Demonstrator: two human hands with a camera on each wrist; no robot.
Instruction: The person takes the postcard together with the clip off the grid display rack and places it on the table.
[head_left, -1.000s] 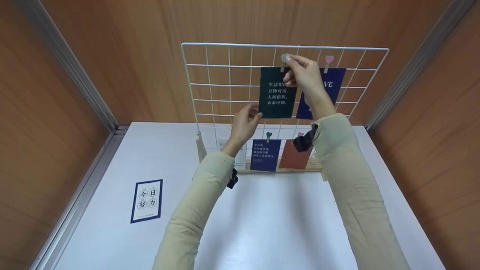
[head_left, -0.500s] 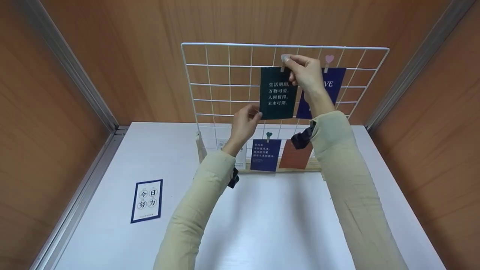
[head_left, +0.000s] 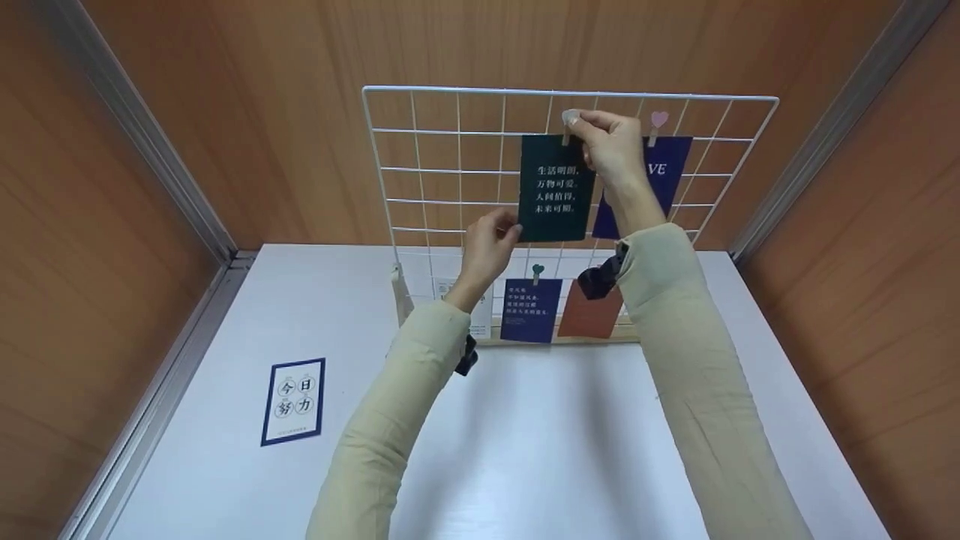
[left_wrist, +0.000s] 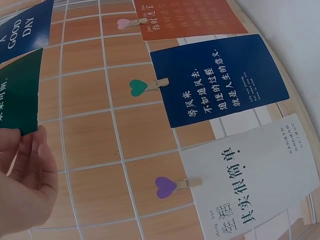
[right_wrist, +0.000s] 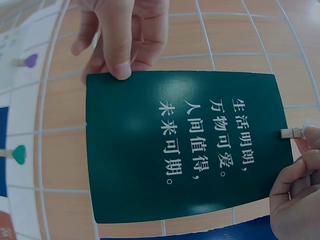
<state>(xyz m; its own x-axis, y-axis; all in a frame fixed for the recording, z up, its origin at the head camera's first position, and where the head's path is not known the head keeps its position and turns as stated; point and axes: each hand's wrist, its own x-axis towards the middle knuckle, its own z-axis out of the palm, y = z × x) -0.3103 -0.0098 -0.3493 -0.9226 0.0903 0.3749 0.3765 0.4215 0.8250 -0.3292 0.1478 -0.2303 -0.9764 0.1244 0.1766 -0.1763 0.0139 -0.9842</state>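
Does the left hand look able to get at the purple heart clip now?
Probably yes, once free: the left hand pinches a corner of the green card, but in the left wrist view nothing seems to stand between that hand and the purple heart clip.

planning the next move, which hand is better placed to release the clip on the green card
Probably the right hand: it pinches the clip at the top of the green card, while the left hand holds a lower corner.

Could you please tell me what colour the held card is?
The held card is dark green, clearest in the right wrist view.
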